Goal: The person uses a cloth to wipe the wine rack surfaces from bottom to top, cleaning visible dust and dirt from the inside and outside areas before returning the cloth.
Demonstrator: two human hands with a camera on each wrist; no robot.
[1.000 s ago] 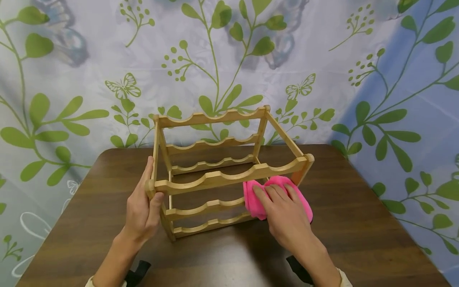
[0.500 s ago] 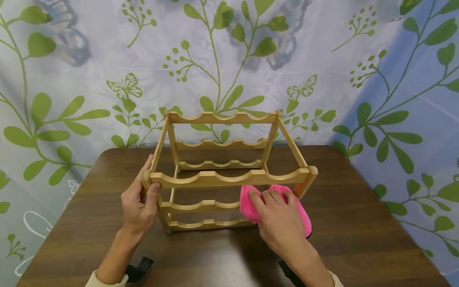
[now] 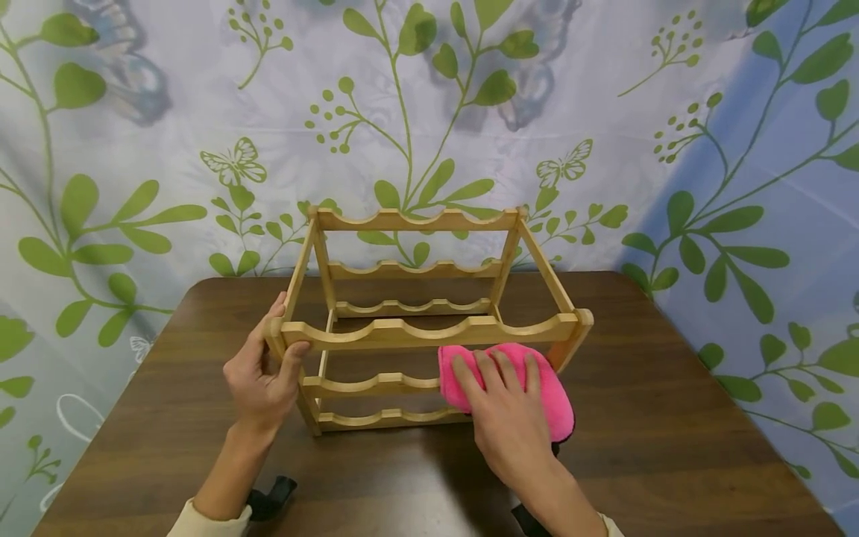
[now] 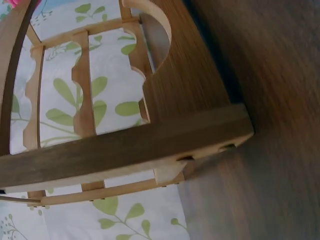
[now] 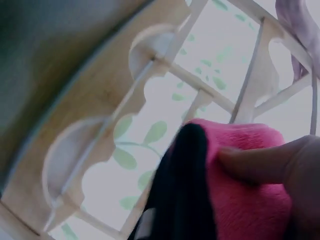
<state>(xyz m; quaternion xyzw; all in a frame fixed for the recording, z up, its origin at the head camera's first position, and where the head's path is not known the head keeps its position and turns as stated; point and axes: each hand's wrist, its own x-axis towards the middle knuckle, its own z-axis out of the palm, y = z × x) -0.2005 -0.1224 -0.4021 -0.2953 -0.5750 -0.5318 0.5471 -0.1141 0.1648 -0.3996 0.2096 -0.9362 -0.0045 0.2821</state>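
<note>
Table edges, head view: past our two grips the table [image 3: 376, 481] runs on to either side; its far edge lies behind the rack [image 3: 396, 335], with the patterned drape [image 3: 604, 52] beyond.
Covered part, head view: our right hand [image 3: 506, 425] and the pink cloth [image 3: 557, 406] hide the right ends of the lower front rails.
Left grip, head view: our left hand [image 3: 262, 384] is clamped on the rack's near left top corner, thumb in front; the rack extends rightward from it.
Right grip, head view: our fingers lie bent over the cloth, holding it just below the top front rail.
Rack end, left wrist view: table shows beyond the beam's end; our left hand is out of frame, and a pink patch is cut off at the upper corner.
Cloth fold, right wrist view: one digit presses into the cloth beside its dark edge; the upper left is too blurred to read.
</note>
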